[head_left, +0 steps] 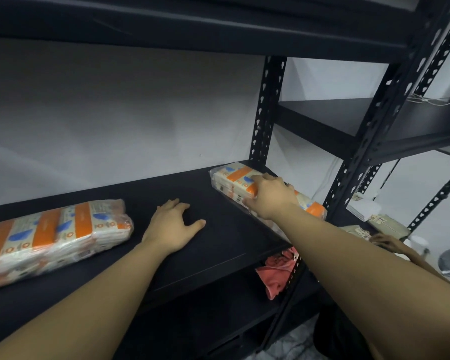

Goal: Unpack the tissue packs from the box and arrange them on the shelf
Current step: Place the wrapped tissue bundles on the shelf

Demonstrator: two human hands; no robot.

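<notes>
Two orange-and-white tissue packs lie on the black shelf (213, 211). One tissue pack (52, 235) is at the left end. The other tissue pack (234, 180) lies at the right end, against the upright post. My right hand (269, 196) rests on top of this right pack, fingers spread over its near side and thumb down along its edge. My left hand (170, 226) lies flat on the bare shelf board between the two packs, holding nothing. The box is out of view.
A black perforated post (266, 110) stands at the shelf's back right corner, another post (390, 120) at the front right. A pink cloth (278, 271) sits on the lower level. Another person's hand (385, 241) and small boxes are on the neighbouring shelf at the right.
</notes>
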